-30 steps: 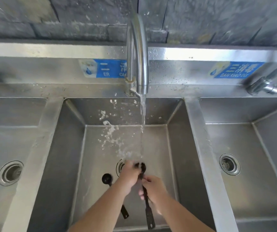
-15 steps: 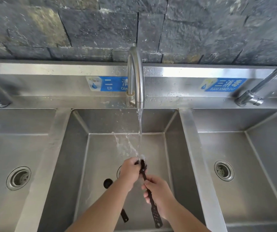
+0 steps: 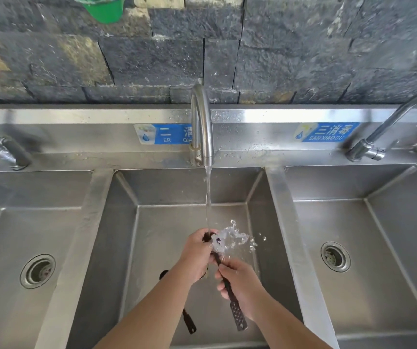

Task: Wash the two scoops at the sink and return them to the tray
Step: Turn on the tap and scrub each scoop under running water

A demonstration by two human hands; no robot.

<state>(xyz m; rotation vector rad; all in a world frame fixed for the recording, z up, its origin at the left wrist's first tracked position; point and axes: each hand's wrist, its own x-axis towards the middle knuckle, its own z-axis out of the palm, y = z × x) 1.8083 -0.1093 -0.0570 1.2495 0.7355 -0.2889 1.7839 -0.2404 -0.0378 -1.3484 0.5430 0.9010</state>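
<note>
I hold one black scoop (image 3: 237, 314) under the running water in the middle sink basin (image 3: 126, 248). My right hand (image 3: 240, 280) grips its long handle, whose perforated end sticks out below my wrist. My left hand (image 3: 197, 255) is wrapped around its bowl, where the stream hits and splashes to the right. The second black scoop (image 3: 189, 323) lies on the basin floor, mostly hidden under my left forearm; only its handle end and a bit of its bowl show. No tray is in view.
The curved faucet (image 3: 202, 127) runs above the middle basin. Steel basins with drains lie to the left (image 3: 37, 271) and right (image 3: 335, 256), each with its own tap. A dark stone wall rises behind, with a green bucket (image 3: 104, 8) at the top.
The camera has tilted up, showing more wall. My hands stay under the stream on the scoop, and the splash now sprays to the right instead of the left.
</note>
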